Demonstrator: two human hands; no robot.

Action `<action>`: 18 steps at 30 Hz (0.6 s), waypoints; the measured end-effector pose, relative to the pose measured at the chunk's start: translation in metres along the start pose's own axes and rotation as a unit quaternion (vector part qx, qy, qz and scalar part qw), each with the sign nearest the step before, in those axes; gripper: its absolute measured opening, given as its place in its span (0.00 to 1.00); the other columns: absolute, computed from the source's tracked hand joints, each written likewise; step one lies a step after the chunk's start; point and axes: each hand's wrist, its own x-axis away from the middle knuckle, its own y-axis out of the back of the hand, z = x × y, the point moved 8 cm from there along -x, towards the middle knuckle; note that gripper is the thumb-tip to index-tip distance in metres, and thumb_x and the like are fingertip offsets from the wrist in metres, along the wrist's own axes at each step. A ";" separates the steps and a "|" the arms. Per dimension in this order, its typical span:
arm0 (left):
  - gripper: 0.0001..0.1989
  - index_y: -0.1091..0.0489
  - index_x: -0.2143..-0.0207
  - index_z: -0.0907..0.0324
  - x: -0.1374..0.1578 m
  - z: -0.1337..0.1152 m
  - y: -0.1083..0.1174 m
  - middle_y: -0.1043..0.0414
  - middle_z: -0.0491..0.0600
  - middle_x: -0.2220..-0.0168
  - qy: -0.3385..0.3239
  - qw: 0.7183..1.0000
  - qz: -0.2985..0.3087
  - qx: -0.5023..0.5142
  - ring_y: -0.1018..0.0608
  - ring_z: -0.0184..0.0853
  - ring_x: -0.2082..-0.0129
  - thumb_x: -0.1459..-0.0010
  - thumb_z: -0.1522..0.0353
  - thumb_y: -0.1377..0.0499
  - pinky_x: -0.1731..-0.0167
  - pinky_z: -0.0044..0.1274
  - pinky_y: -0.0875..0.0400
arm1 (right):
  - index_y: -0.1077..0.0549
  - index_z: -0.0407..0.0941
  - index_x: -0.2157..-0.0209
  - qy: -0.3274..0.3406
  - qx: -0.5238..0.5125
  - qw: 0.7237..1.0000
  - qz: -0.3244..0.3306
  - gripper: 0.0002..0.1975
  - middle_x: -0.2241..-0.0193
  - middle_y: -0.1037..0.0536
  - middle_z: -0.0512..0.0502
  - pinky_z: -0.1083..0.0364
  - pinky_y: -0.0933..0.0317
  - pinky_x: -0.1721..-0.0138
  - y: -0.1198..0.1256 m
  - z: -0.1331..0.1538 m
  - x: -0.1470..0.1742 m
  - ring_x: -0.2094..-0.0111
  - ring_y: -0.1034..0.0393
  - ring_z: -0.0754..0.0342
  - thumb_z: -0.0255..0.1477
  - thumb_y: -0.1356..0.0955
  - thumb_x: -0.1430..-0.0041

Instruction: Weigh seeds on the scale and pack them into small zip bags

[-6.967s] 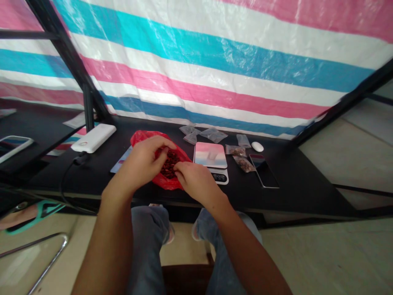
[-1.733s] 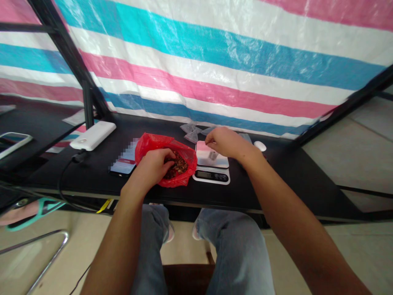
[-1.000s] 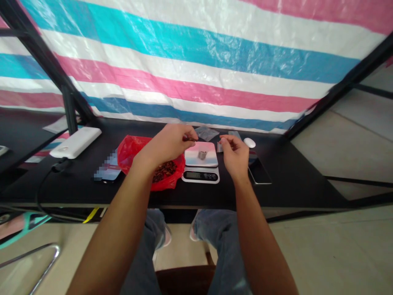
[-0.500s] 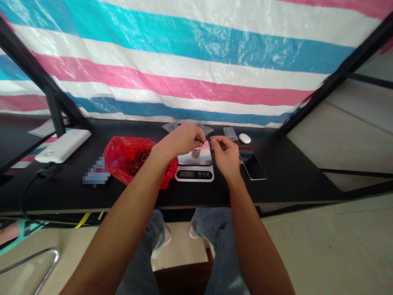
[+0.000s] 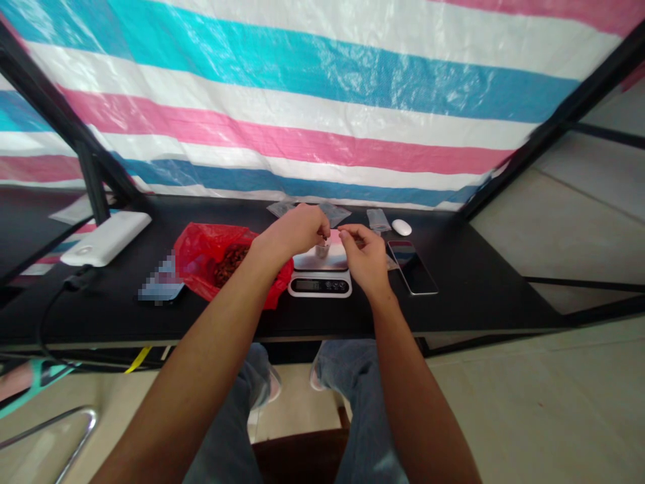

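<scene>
Both hands work over the scale (image 5: 305, 259), which sits on the black surface (image 5: 468, 282) just right of the red bag (image 5: 197, 250). The left hand (image 5: 307, 227) is closed in a pinch directly above the small container (image 5: 322, 251) on the weighing plate; a dark bit shows at its fingertips. The right hand (image 5: 367, 261) has thumb and forefinger drawn together beside the left fingertips; whether it grips anything cannot be told.

Compared with the frame seven seconds ago, when both hands were in the bag, both are now at the scale. At 1.7 seconds ago the left hand was in the bag and the right reached over the plate. Since half a second ago, the left fingertips have come closer to the container's mouth.

The bag stands open, with brown pieces (image 5: 229, 262) visible inside, partly covered by the left forearm. The container remains upright on the plate. The scale's display (image 5: 307, 286) faces the person; its reading is too small to make out.

Right of the scale lies a dark-screened phone (image 5: 412, 267), with a white oval object (image 5: 402, 227) beyond it. Clear bags (image 5: 335, 214) lie behind the scale.
</scene>
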 end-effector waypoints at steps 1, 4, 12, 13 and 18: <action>0.12 0.14 0.63 0.60 0.000 0.000 0.000 0.16 0.52 0.69 0.000 1.000 0.002 -0.009 0.21 0.36 0.69 0.44 0.74 0.38 0.64 0.26 0.34 | 0.19 0.43 0.59 0.011 -0.015 1.000 -0.006 0.13 0.60 0.15 0.40 0.51 0.31 0.55 0.000 -0.001 0.000 0.60 0.23 0.48 0.34 0.33 0.36; 0.11 0.14 0.64 0.60 -0.001 -0.002 0.000 0.17 0.52 0.71 -0.008 1.000 0.014 -0.019 0.22 0.35 0.70 0.44 0.73 0.38 0.65 0.26 0.35 | 0.18 0.42 0.61 0.037 -0.057 0.997 -0.021 0.13 0.61 0.15 0.40 0.50 0.31 0.56 -0.001 -0.003 -0.001 0.61 0.24 0.48 0.35 0.32 0.38; 0.10 0.14 0.62 0.60 -0.002 -0.001 0.002 0.15 0.52 0.66 0.001 1.000 0.014 0.010 0.19 0.37 0.66 0.46 0.72 0.34 0.64 0.26 0.32 | 0.18 0.44 0.62 0.041 -0.063 0.997 -0.024 0.12 0.63 0.15 0.42 0.51 0.32 0.61 0.001 -0.004 0.000 0.65 0.25 0.50 0.36 0.31 0.39; 0.10 0.14 0.61 0.60 -0.002 0.000 0.001 0.15 0.52 0.66 0.004 1.000 0.014 0.014 0.19 0.37 0.66 0.46 0.72 0.34 0.64 0.25 0.32 | 0.18 0.44 0.62 0.039 -0.064 0.997 -0.022 0.12 0.63 0.15 0.43 0.51 0.32 0.61 0.001 -0.004 0.000 0.65 0.25 0.50 0.36 0.31 0.39; 0.11 0.14 0.59 0.61 -0.003 0.001 -0.002 0.16 0.52 0.67 0.008 0.999 0.013 0.040 0.21 0.35 0.69 0.45 0.73 0.34 0.64 0.25 0.32 | 0.17 0.44 0.62 0.037 -0.075 0.996 -0.013 0.13 0.64 0.15 0.43 0.52 0.34 0.64 -0.002 -0.004 0.000 0.66 0.26 0.50 0.35 0.31 0.39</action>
